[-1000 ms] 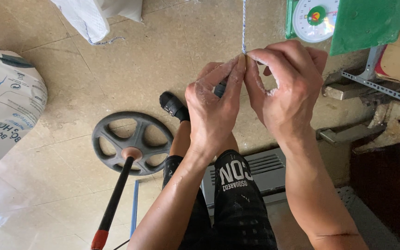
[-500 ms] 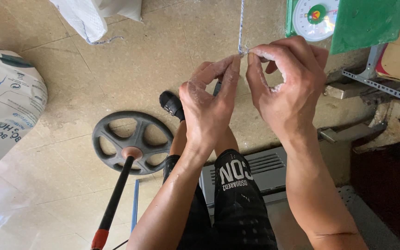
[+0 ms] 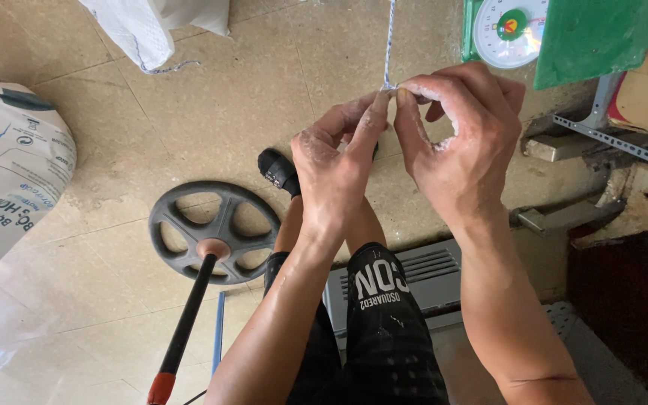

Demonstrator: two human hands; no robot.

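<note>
A thin white-and-blue twisted cord (image 3: 389,41) runs straight down from the top edge of the view and ends at a small knot-like point between the two hands, raised in front of the person above the tan tiled floor (image 3: 211,97). The cord looks taut and plaited, with a pale frayed end at the fingertips. The left hand (image 3: 335,169) pinches that end narrowly between thumb and forefinger; the right hand (image 3: 459,146) meets it from the other side, thumb and forefinger closed on the same spot, the other fingers curled. Both hands are dusted with white powder.

Below the hands is the person's knee in black shorts with white print (image 3: 380,300), and a black sandal (image 3: 277,171) on the floor. To the left the floor lies open as far as a grey spoked metal wheel (image 3: 215,229) with a black, red-tipped handle (image 3: 181,337). Further left stands a large white printed sack (image 3: 5,180). To the right, room is tight: a green dial scale (image 3: 564,34) and a slotted grey metal angle bar (image 3: 616,139) stand near the right hand.
</note>
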